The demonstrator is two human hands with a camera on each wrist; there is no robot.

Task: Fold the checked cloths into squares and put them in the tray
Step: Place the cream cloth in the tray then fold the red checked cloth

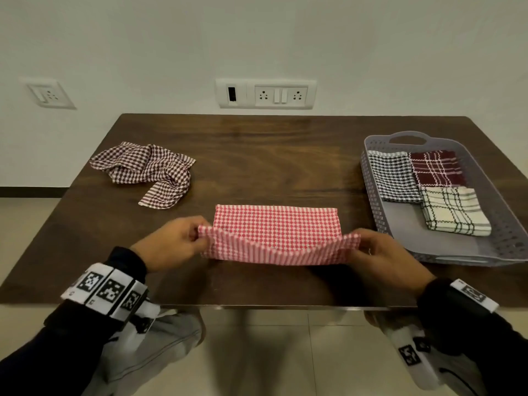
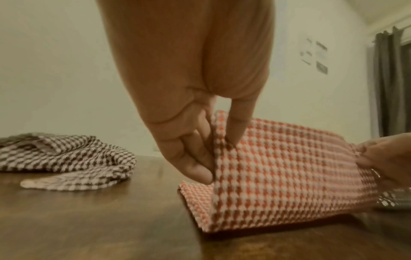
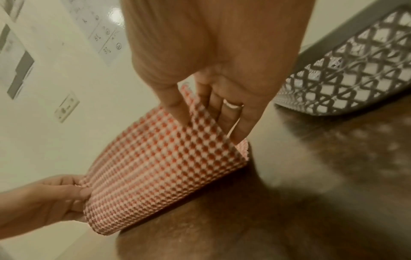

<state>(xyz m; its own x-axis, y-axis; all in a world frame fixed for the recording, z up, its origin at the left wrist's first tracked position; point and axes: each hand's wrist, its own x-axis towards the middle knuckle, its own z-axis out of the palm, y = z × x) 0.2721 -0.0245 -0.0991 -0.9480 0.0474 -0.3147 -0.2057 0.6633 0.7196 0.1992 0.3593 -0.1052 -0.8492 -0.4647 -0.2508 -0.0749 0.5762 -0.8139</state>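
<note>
- Here's the red-and-white checked cotton cloth, lying as a long strip at the near middle of the dark wooden desk, between the two hands.
- The left hand has a pinching grip on the near left corner; the left wrist view shows thumb and fingers clamped on that edge, lifted off the wood.
- The right hand pinches the near right corner in the same way, and the right wrist view shows the fabric caught between thumb and fingers.
- The near edge hangs raised between both grips while the far half lies flat on the desk.
- By my reading this is a lengthwise fold in progress: the raised edge looks set to go over onto the far edge.
- The next move calls for both corners travelling together and landing square on the far corners, or the strip skews; after that, a crosswise fold should bring it to a square.
- Over on the right, the grey perforated plastic tray already holds three folded squares, with bare floor at its near left for this one.
- Waiting at the far left is a crumpled brown-and-white checked cloth, not yet folded.
</note>
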